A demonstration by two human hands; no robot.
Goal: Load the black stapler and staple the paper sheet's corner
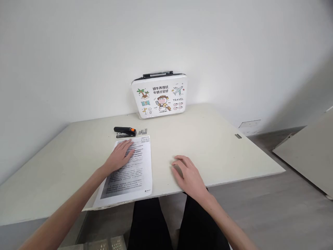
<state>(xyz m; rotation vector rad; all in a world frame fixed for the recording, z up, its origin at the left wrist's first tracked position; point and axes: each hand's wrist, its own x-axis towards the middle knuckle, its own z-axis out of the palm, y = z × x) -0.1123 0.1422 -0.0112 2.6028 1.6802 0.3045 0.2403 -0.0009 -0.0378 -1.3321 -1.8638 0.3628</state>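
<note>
My left hand (pixel 120 155) lies flat, fingers stretched out, on the upper left part of a printed paper sheet (pixel 130 173) that hangs slightly over the table's near edge. My right hand (pixel 186 172) rests on the bare tabletop to the right of the sheet, fingers loosely curled with their tips on the surface, holding nothing. A black stapler with an orange tip (pixel 125 131) lies just beyond the sheet. Beside it sit small strips of staples (pixel 143 131).
The off-white table (pixel 221 149) stands against a white wall. A white case with cartoon travel pictures and a black handle (pixel 160 95) leans upright at the back. A small grey piece (pixel 238 136) lies near the right edge. Another tabletop (pixel 309 149) is at the right.
</note>
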